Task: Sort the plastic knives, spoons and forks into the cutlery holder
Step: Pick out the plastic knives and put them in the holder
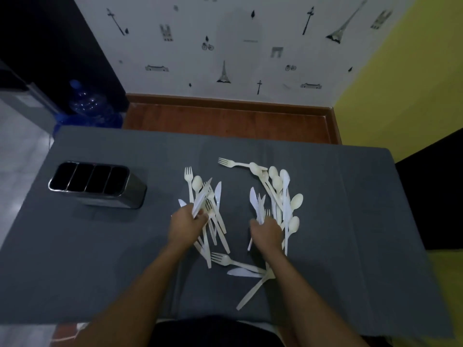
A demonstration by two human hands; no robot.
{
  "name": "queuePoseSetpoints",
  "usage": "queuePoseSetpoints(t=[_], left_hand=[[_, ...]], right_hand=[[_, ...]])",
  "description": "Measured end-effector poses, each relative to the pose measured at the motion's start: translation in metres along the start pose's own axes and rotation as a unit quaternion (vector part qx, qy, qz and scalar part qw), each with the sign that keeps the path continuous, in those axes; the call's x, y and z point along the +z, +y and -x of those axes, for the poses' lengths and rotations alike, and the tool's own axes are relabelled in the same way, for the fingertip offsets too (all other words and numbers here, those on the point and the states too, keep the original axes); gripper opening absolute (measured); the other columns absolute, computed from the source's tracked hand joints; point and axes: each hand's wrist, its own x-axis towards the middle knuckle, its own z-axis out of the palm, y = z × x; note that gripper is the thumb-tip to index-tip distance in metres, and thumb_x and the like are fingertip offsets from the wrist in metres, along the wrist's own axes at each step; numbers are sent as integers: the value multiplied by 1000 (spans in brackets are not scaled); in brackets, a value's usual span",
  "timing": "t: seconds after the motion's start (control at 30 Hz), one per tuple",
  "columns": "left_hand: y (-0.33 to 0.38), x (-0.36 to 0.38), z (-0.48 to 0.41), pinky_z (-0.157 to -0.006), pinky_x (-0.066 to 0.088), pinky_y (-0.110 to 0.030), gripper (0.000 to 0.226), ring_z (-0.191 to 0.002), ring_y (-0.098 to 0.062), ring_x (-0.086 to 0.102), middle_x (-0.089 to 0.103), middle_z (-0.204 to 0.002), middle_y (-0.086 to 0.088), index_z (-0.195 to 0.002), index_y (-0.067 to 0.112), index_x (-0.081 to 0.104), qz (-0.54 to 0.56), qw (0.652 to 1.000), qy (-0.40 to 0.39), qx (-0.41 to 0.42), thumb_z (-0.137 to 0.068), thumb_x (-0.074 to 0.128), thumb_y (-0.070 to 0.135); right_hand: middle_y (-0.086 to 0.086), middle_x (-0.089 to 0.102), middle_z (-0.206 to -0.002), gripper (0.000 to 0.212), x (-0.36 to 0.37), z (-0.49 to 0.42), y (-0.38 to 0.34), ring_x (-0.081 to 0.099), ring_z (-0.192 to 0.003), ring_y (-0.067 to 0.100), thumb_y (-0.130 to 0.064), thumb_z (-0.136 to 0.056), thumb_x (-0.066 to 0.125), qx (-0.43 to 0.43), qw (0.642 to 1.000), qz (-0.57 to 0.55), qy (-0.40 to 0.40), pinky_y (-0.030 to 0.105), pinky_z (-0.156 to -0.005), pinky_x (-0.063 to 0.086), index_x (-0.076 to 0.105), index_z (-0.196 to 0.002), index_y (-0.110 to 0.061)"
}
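White and cream plastic cutlery (275,194) lies scattered mid-table on grey cloth (100,246), in two loose heaps: forks, spoons, knives overlapping. Your left hand (186,225) pinches white knives (200,200), blades tilted up over left heap. Your right hand (266,234) is closed around knives (256,204) at right heap. Steel cutlery holder (100,185), four dark compartments, stands well apart at your left.

Single head-worn wide-angle view, looking forward and steeply down over a grey-covered table (350,221), both forearms entering from the bottom edge, table close below, patterned wall (225,33) beyond, edges bowed by the lens
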Motion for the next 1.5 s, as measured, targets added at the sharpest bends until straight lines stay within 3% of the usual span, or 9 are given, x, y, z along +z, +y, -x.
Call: queuePoseSetpoints(t=[0.2, 0.4, 0.6, 0.67, 0.8, 0.97, 1.2, 1.4, 1.5], left_hand=[[-19, -4, 21, -62, 59, -39, 23, -64, -18, 67, 67, -70, -2, -73, 17, 60, -36, 999, 13, -25, -85, 78, 26], [-18, 1, 36, -61, 47, -31, 20, -71, -20, 67, 66, -72, 5, -77, 24, 59, -13, 997, 65, -51, -93, 70, 31], [-24, 2, 38, -61, 51, -32, 13, -71, -21, 67, 68, -76, 1, -79, 21, 63, -78, 995, 18, -58, -87, 70, 28], [-24, 4, 38, -60, 46, -31, 16, -71, -22, 65, 68, -79, -1, -80, 20, 63, -92, 994, 24, -53, -92, 67, 30], [-26, 7, 32, -57, 47, -34, 29, -70, -27, 65, 66, -81, -7, -80, 14, 60, -19, 995, 82, -58, -100, 56, 34], [-21, 3, 37, -74, 48, -39, 37, -85, -29, 62, 65, -96, -10, -104, 4, 58, 89, 979, 153, -101, -108, 45, 38], [-21, 14, 42, -77, 49, -41, 38, -87, -31, 60, 62, -97, -9, -106, 8, 49, 126, 958, 192, -174, -106, 48, 45], [-17, 21, 30, -67, 59, -41, 19, -72, -29, 67, 71, -85, -14, -83, 10, 61, 72, 969, 150, -182, -91, 63, 26], [-11, 23, 27, -71, 60, -41, 24, -78, -29, 69, 69, -87, -7, -92, 13, 65, 21, 971, 135, -197, -89, 69, 36]], right_hand=[[7, 63, -91, 11, -6, 5, -11, 58, -75, 19, -20, -96, 44, -3, 992, -93, -85, 30, -59, 39, 52, -103, -16], [11, 62, -78, 12, 8, 2, -10, 56, -52, 18, -17, -103, 40, 15, 978, -147, -146, 29, -48, 44, 49, -108, -11], [11, 69, -87, 16, 30, -10, -20, 68, -77, 31, -27, -98, 56, -28, 992, -91, -86, 45, -71, 58, 59, -85, -18], [12, 72, -93, 18, 36, -15, -27, 71, -86, 33, -26, -99, 59, -48, 993, -68, -82, 45, -79, 61, 70, -97, -12], [13, 74, -95, 21, 46, -31, -47, 71, -88, 33, -19, -96, 65, -92, 993, -22, -69, 33, -72, 54, 74, -105, -2], [12, 71, -92, 27, 55, -46, -71, 70, -80, 31, -25, -86, 79, -91, 993, 50, -62, 39, -68, 61, 69, -97, -2], [11, 66, -91, 29, 60, -53, -82, 70, -78, 31, -17, -77, 82, -80, 990, 79, -89, 36, -59, 57, 54, -83, -10], [10, 64, -97, 28, 73, -50, -78, 67, -83, 30, -16, -80, 78, -84, 990, 69, -95, 46, -73, 64, 51, -85, -9], [11, 63, -101, 31, 77, -47, -77, 67, -87, 30, -18, -81, 79, -82, 989, 65, -108, 46, -77, 63, 53, -96, -8]])
